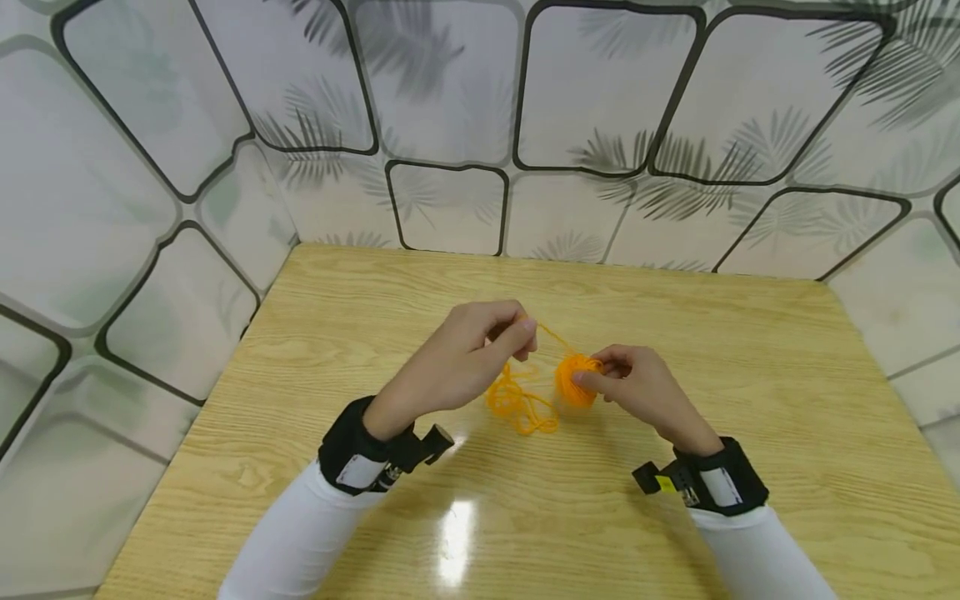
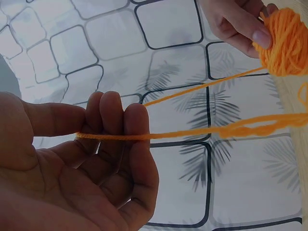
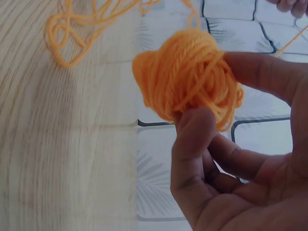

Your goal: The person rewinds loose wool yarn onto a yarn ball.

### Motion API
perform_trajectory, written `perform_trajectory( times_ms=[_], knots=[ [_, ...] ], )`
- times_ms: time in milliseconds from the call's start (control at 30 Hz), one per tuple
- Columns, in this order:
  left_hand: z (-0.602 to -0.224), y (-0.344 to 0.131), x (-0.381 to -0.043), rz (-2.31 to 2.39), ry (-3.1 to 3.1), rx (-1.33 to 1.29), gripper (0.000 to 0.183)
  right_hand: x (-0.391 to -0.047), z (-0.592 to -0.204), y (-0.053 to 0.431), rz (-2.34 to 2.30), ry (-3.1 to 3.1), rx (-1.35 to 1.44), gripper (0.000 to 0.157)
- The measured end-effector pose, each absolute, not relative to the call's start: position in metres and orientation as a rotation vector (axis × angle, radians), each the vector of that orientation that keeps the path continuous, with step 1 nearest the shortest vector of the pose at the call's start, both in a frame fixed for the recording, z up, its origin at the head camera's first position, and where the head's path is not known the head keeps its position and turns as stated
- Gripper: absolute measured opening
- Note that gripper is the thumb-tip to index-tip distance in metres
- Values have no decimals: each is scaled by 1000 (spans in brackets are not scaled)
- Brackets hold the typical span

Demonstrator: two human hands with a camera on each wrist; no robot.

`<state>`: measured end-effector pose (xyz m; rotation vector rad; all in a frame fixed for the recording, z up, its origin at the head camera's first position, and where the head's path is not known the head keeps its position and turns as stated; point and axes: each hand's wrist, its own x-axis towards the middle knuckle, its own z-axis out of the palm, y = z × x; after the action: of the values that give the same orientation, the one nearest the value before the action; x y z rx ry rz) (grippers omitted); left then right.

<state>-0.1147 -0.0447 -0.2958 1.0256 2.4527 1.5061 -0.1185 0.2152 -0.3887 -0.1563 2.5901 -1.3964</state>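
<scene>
An orange ball of yarn [image 1: 576, 380] is held by my right hand [image 1: 637, 387], its thumb and fingers pinching the wound strands. In the right wrist view the ball [image 3: 185, 77] shows crossing loops on its face. My left hand [image 1: 465, 354], left of the ball, pinches the yarn strand [image 2: 183, 133] between thumb and fingers. One stretch of strand runs from this hand to the ball, pulled straight. Another leads from the fingers toward the loose yarn. That loose yarn [image 1: 521, 404] lies in tangled loops between and below the hands, on the wooden table [image 1: 360, 333].
A wall covering [image 1: 450, 83] with dark outlined shapes and grey leaf prints stands behind the table and along its left side. Black wrist straps with small cameras [image 1: 431, 446] sit on both wrists, over white sleeves. Light reflects off the tabletop near the front.
</scene>
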Motion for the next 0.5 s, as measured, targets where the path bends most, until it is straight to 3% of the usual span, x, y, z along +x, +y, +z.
perform_trajectory(
  times_ms=[233, 500],
  knots=[
    [-305, -51, -94, 1467, 2419, 1016, 30, -124, -380, 225, -1924, 2453, 44, 55],
    [-348, -49, -76, 1352, 2283, 988, 31, -131, -356, 235, -2580, 1881, -36, 45]
  ],
)
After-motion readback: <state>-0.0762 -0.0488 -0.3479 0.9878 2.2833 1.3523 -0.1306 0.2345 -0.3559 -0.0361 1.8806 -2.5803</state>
